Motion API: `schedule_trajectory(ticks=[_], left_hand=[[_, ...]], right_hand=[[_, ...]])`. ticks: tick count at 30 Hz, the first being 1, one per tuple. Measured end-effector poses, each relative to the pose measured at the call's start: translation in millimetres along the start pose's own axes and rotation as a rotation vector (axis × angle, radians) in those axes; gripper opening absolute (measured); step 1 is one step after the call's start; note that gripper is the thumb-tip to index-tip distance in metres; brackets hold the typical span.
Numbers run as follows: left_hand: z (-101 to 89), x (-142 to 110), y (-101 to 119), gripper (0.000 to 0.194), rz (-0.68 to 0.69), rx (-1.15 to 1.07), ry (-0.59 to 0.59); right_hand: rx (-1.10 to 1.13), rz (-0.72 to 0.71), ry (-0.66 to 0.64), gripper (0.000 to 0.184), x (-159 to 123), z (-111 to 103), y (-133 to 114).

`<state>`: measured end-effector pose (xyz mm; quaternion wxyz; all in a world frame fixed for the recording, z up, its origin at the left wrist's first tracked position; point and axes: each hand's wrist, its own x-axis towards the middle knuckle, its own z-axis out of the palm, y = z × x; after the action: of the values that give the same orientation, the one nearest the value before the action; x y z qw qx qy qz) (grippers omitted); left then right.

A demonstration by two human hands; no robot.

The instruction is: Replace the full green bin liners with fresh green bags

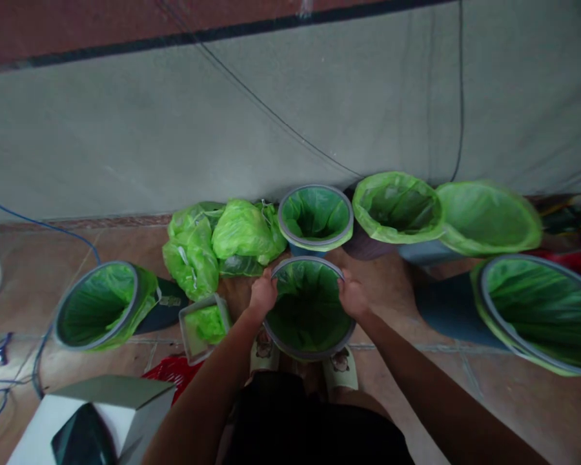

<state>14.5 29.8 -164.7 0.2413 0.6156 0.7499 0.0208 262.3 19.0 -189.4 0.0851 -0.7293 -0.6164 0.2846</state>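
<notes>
Forearms (206,381) reach to a green-lined bin (312,310), left hand (263,294) and right hand (354,296) gripping opposite sides of its rim, between slippers (341,369) and a far bin (315,218) near the wall (174,142).

So there's a plain grey wall (126,129) with a reddish band (101,26) up top and a dark stripe (174,40) between the two. A couple of thin dark cables run down it. Floor's brownish-orange tile (24,258) with pale joints, plus a reddish skirting strip (101,223) at the wall. Light's kinda dim and soft.
</notes>
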Motion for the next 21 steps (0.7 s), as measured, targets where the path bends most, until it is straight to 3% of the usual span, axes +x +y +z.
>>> schedule_trajectory(ticks=[5, 8, 9, 11, 14, 17, 21], left_hand=[[-13.4, -2, 2, 0.038, 0.026, -0.014, -0.014], [-20.3, -14, -10, 0.053, 0.045, -0.049, 0.014], [-20.8, -20, -18, 0.055, -0.016, -0.144, 0.039], [-19.3, -34, -36, 0.044, -0.101, -0.273, 0.022], [-15.9, -55, -52, 0.023, -0.066, -0.271, -0.101], [-19.8, -65, -42, 0.022, -0.038, -0.216, -0.171], [-37.4, -54, 4, 0.016, 0.020, -0.135, -0.165]], right_hand=[[0.072, 0.034, 0.004, 0.041, -3, -5, -10], [0.134, 0.050, 0.103, 0.048, -14, -8, -8], [0.157, 0.076, 0.138, 0.051, -22, -8, -5], [0.199, 0.155, 0.154, 0.055, -41, -3, 5], [0.246, 0.227, 0.033, 0.050, -73, 8, 15], [0.288, 0.257, -0.027, 0.042, -92, 13, 15], [0.318, 0.340, 0.017, 0.029, -96, -2, 22]])
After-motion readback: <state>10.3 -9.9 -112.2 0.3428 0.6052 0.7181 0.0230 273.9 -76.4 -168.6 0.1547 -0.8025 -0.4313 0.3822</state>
